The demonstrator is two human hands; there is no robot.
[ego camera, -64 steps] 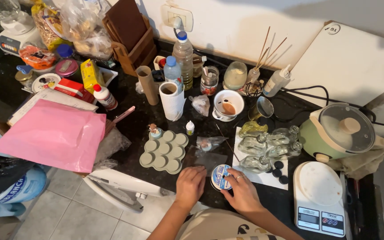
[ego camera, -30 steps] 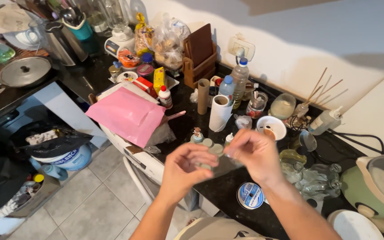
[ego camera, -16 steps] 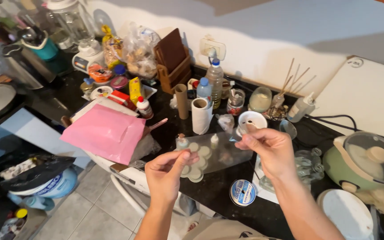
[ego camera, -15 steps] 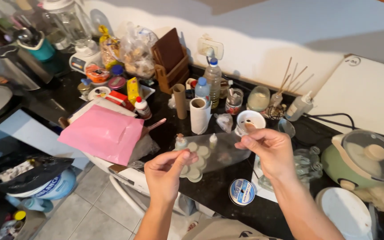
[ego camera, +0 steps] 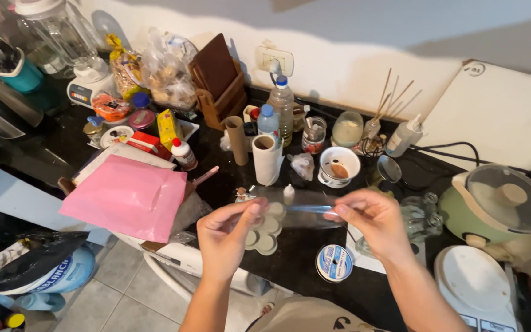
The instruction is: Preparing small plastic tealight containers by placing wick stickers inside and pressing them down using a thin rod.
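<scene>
Both hands are raised above the dark counter (ego camera: pixel 314 270), stretching a clear plastic strip (ego camera: pixel 302 209) between them. The left hand (ego camera: pixel 225 233) pinches its left end with thumb and fingers closed; the right hand (ego camera: pixel 370 221) pinches the right end the same way. Below the strip lie pale round moulds (ego camera: pixel 265 233), and near the right hand lies a blue-and-white spool (ego camera: pixel 334 263). Farther back, a white cup (ego camera: pixel 339 166) holds something brown, and a glass jar (ego camera: pixel 347 129) holds pale, cream-coloured matter.
</scene>
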